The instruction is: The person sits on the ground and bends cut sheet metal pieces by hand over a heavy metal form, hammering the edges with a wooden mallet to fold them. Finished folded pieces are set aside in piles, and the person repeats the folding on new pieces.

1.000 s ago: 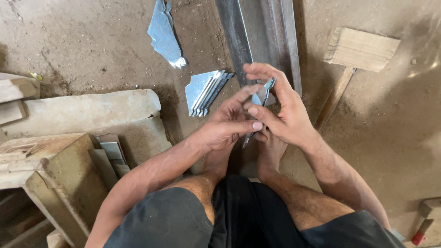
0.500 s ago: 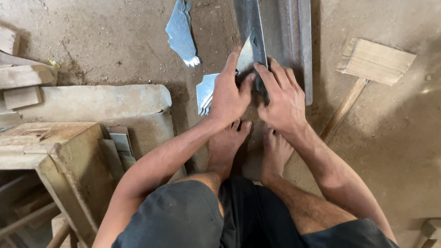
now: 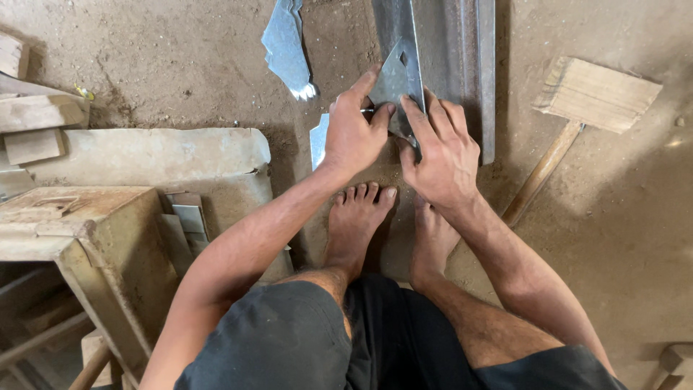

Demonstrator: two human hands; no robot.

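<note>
A small folded sheet-metal piece [image 3: 398,76] rests against a long steel rail [image 3: 447,43] that lies on the dirt floor. My left hand [image 3: 354,133] pinches the piece's lower left edge with thumb and fingers. My right hand [image 3: 442,152] presses flat on its lower right side, fingers spread toward the rail. A stack of similar metal pieces [image 3: 318,141] peeks out just left of my left hand, mostly hidden by it. My bare feet [image 3: 357,220] are directly below both hands.
A wooden mallet [image 3: 577,108] lies on the floor to the right. A torn scrap of sheet metal [image 3: 287,47] lies at top centre. A stone block [image 3: 144,155] and a worn wooden bench [image 3: 65,231] stand at left, with more metal strips [image 3: 189,217] between them.
Both hands have moved forward from above my feet to the steel rail. The metal piece, held up in the air before, now lies pressed against the rail.
</note>
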